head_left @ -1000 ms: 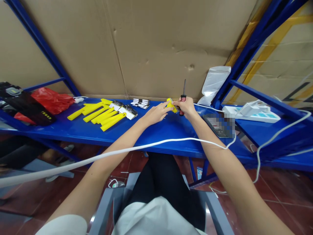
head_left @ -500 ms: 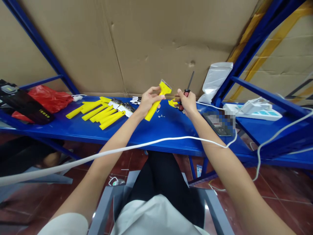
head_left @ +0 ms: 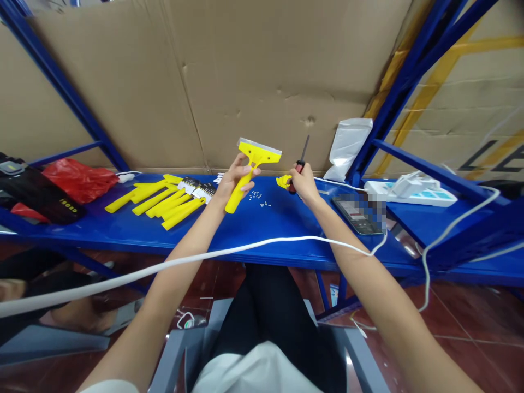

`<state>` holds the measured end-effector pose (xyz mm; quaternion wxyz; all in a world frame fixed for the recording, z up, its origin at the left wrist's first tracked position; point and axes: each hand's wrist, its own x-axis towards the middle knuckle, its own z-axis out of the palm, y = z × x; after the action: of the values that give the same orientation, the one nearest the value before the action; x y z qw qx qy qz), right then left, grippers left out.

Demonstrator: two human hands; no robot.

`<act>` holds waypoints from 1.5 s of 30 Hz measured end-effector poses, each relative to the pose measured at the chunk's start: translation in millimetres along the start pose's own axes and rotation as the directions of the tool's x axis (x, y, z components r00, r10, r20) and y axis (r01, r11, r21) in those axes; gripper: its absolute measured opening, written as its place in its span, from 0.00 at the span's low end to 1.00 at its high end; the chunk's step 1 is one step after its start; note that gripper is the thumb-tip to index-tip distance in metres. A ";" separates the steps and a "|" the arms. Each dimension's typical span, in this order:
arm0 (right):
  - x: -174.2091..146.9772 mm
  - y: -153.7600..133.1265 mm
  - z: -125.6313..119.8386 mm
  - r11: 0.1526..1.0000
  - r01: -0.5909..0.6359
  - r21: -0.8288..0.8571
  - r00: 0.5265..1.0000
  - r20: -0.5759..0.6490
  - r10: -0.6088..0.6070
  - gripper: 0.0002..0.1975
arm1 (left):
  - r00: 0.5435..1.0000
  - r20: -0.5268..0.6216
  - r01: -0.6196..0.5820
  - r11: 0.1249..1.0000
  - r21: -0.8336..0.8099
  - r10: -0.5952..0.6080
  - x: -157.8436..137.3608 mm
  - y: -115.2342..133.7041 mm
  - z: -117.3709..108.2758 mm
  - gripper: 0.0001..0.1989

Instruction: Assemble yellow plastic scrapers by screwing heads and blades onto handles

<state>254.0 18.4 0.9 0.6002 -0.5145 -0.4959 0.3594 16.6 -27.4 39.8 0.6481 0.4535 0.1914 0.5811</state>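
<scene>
My left hand [head_left: 234, 177] grips a yellow scraper [head_left: 258, 154] by its neck, with the wide head and its blade edge up and the flat side facing me. In my right hand [head_left: 305, 183] is a screwdriver [head_left: 301, 164] with a red and black handle, its shaft pointing up. Small yellow pieces [head_left: 282, 181] show just left of that hand; whether the fingers touch them I cannot tell. Tiny screws [head_left: 256, 195] lie scattered on the blue table [head_left: 278, 221] between my hands. To the left, several yellow handles [head_left: 158, 199] lie in a row beside black-and-white packets [head_left: 200, 190].
A phone [head_left: 358, 214] lies by my right forearm, with a white power strip [head_left: 409, 192] beyond it. A white cable [head_left: 245, 245] crosses above both forearms. At the left are a black case [head_left: 36, 191] and a red plastic bag [head_left: 79, 180]. Cardboard [head_left: 254, 71] stands behind the table.
My left hand has turned the scraper so its broad face shows, and moved it slightly left. The right hand still holds the screwdriver upright. The whole view has shifted a little.
</scene>
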 end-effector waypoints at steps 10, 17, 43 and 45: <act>10.3 3.0 -12.9 0.964 0.262 -0.044 0.964 -0.027 -0.263 0.25 | 1.000 0.008 0.013 0.999 -0.042 -0.012 5.3 -2.3 -0.4 0.27; 3.4 -20.0 -26.5 0.939 0.344 -0.027 0.912 -0.229 -0.341 0.21 | 0.999 -0.004 0.051 0.994 -0.093 -0.051 9.1 -2.3 -1.4 0.21; -17.9 -13.6 -9.5 0.912 0.394 -0.118 0.918 0.006 -0.396 0.40 | 0.994 -0.092 0.056 0.995 -0.078 -0.063 15.9 -12.1 -6.0 0.30; -18.9 -12.3 -8.2 0.900 0.417 -0.123 0.908 0.017 -0.418 0.37 | 0.995 -0.077 0.053 0.995 -0.080 -0.060 16.2 -12.8 -6.8 0.30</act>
<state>256.3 -4.2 8.8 0.6325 -0.4342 -0.6131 0.1885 22.8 -8.8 30.4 0.6734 0.3988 0.2070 0.5871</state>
